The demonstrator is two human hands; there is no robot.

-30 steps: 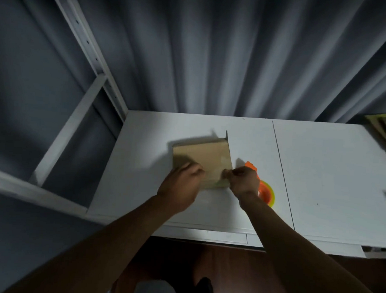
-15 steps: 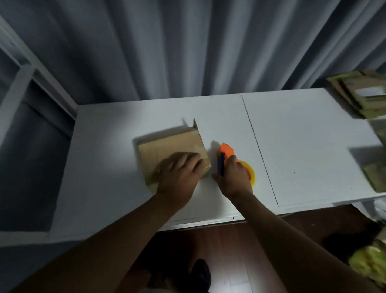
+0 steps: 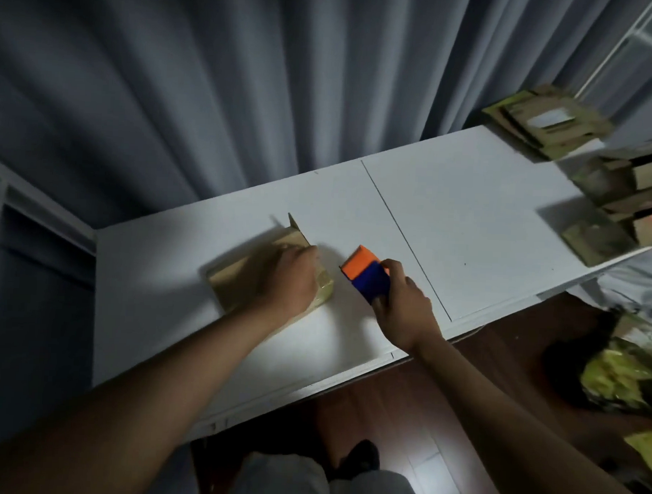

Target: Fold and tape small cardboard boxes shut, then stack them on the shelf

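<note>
- Curtain [image 3: 211, 92] in grey folds fills the back, hanging behind the table.
- Table [image 3: 467, 223], white, runs across the middle; a thin dark seam splits its top into two panels.
- Floor [image 3: 403, 418] of dark wood shows below the table's near edge.
- Flat boxes [image 3: 546, 122] lie piled at the table's far right end, with more cardboard blurred just in front of them.
- Box [image 3: 233, 284], brown cardboard, sits on the left panel near the front edge; one flap stands upright at its far right corner, and glossy tape shows on its right end.
- Left hand [image 3: 285, 278] rests on top of the box, fingers lightly bent and pressing down on its upper face, not wrapped around anything.
- Right hand [image 3: 404, 306] is curled around the dispenser [image 3: 366, 276], thumb on its near side and fingers over the far side.
- Dispenser, orange at the front and blue behind, is just right of the box and apart from it.
</note>
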